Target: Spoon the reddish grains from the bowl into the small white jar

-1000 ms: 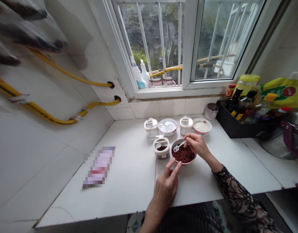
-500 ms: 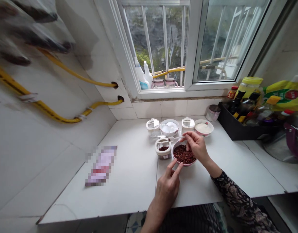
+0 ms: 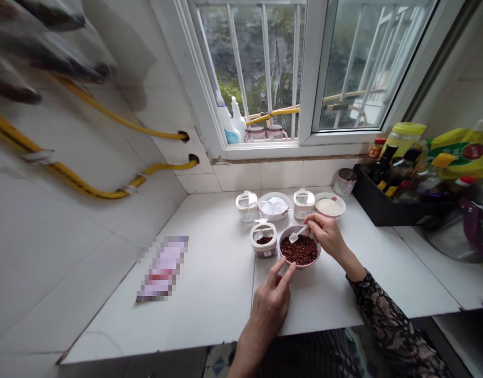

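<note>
My right hand pinches the handle of a small white spoon. The spoon's bowl is over the reddish-brown peppercorn-like grains in a round bowl with a pinkish outside. Two outstretched, parted fingertips of my left hand touch the near-left rim of that bowl. Just left of it stands a clear seasoning jar with a cream rim, part filled with the same dark grains. Behind are two more lidded clear jars, one at the left and one in the middle.
A dish of white grains and a bowl of off-white powder stand at the back. To the right are a black bottle rack and a metal pot. A blurred purple packet lies on the left of the counter.
My right hand has moved slightly right, bringing the spoon from above the jar's edge back over the bowl of grains. My left hand stays at the rim.
</note>
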A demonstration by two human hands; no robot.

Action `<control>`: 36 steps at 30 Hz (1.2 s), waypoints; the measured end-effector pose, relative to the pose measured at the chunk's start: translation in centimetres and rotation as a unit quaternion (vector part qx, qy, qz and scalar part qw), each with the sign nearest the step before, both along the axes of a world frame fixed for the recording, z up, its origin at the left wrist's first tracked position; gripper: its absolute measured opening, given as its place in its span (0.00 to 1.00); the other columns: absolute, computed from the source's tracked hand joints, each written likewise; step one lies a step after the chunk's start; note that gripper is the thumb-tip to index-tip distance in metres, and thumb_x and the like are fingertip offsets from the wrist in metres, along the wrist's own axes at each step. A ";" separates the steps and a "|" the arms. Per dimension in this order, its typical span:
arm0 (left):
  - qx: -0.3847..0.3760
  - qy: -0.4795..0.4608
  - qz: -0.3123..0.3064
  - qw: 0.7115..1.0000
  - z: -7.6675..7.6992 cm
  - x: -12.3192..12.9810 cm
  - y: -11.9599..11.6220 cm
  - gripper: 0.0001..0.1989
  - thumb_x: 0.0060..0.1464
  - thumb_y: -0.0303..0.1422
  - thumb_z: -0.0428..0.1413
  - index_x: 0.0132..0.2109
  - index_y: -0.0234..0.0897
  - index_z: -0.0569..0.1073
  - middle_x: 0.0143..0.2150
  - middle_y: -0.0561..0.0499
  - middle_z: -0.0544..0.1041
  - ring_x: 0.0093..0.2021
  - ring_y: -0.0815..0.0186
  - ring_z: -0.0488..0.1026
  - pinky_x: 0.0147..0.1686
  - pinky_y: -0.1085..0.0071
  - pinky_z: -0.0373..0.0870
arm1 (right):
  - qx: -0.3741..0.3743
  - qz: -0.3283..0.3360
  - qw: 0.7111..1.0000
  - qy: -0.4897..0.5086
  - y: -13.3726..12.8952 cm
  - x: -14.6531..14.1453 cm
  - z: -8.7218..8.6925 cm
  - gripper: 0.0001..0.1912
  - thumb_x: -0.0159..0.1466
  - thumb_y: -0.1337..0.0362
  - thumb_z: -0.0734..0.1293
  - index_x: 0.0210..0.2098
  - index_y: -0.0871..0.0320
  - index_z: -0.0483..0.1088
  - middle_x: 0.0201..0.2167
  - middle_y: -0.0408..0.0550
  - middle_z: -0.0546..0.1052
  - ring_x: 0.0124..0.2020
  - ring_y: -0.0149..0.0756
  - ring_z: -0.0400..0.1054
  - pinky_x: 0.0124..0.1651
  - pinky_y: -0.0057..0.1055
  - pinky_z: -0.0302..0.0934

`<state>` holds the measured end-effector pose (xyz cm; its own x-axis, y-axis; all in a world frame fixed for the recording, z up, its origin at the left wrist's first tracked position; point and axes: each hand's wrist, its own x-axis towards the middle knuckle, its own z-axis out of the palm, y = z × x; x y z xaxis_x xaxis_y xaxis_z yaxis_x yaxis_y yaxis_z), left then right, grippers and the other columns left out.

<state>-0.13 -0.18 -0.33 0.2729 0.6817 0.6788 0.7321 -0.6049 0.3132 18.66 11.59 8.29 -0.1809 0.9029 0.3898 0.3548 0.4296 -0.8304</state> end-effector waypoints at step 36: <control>0.012 0.001 0.003 1.000 0.2 0.1 0.0 0.28 0.61 0.17 0.45 0.66 0.38 0.64 0.61 0.37 0.69 0.41 0.69 0.78 0.42 0.73 0.79 | -0.075 0.030 0.997 0.007 0.2 -0.3 -0.5 0.09 0.61 0.63 0.61 0.29 0.57 0.72 0.18 0.42 0.77 0.22 0.33 0.68 0.30 0.28 0.60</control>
